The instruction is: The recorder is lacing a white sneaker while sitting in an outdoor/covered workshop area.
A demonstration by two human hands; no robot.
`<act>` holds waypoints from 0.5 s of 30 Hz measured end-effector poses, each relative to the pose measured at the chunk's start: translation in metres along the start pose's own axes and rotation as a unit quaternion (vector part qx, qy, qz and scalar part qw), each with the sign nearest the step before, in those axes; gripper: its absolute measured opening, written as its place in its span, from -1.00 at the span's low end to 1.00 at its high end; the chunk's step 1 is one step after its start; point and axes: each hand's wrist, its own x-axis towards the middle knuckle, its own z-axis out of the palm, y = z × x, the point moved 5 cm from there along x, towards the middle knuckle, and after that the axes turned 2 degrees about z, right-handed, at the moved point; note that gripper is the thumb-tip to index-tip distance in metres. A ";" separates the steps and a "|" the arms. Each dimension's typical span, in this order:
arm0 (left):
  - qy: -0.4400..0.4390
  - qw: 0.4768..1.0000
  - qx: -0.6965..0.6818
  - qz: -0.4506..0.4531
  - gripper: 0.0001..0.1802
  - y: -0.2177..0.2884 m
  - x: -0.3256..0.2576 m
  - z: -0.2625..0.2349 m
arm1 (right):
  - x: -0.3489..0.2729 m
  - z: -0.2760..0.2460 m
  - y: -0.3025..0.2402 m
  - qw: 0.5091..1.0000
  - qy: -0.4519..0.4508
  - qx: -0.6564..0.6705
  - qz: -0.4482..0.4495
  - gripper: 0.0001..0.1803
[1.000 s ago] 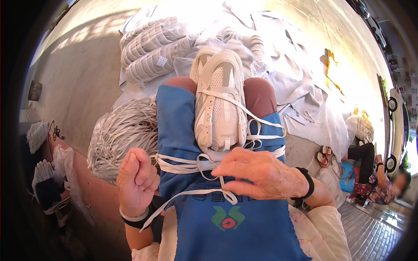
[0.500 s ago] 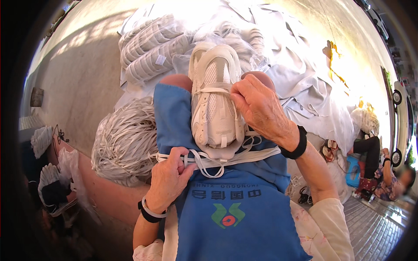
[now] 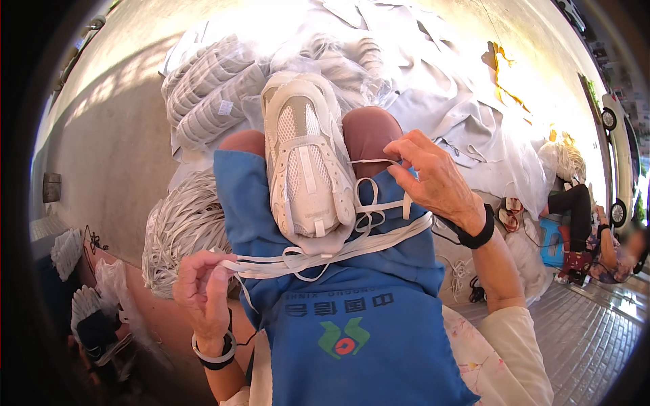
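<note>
I see open room between my right hand (image 3: 435,177), which pinches a thin white shoelace (image 3: 371,161), and the pale mesh shoe (image 3: 318,220) on its left. My left hand (image 3: 203,291) touches a bunch of flat white laces (image 3: 379,242); I can't tell if it grips. Under both hands lies a soft blue cloth apron (image 3: 379,375); far past them, grey floor (image 3: 115,142). A big white lace heap (image 3: 186,227) crowds my left hand.

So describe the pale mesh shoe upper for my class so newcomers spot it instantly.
Start at the blue cloth apron, low centre. Follow it up to two reddish-brown clothed knees; the pale mesh shoe upper lies between them. Unlike the plastic-wrapped pale bundles beyond, it is unwrapped, and a thin white lace runs from its side to the right hand.
</note>
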 end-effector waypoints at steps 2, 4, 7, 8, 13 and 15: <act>-0.018 0.998 0.022 0.052 -0.91 0.006 0.007 -0.019 | 0.002 0.001 -0.016 0.997 0.051 0.024 -0.058 -0.73; -0.029 0.993 0.046 0.104 -0.88 0.018 0.010 -0.015 | 0.011 0.015 -0.022 0.995 0.058 -0.026 -0.076 -0.78; -0.109 0.959 0.203 0.166 -0.63 0.033 0.022 0.035 | 0.025 0.040 -0.022 0.979 -0.062 -0.179 -0.077 -0.88; -0.175 0.923 0.258 0.224 -0.50 0.036 0.025 0.053 | 0.025 0.039 -0.018 0.979 -0.060 -0.181 -0.074 -0.88; -0.254 0.876 0.332 0.239 0.01 0.010 0.015 0.111 | 0.015 0.029 -0.040 0.974 0.044 0.132 -0.176 -0.92; -0.240 0.858 0.367 0.266 0.04 -0.009 0.009 0.115 | 0.005 0.041 -0.041 0.978 0.061 0.156 -0.121 -0.92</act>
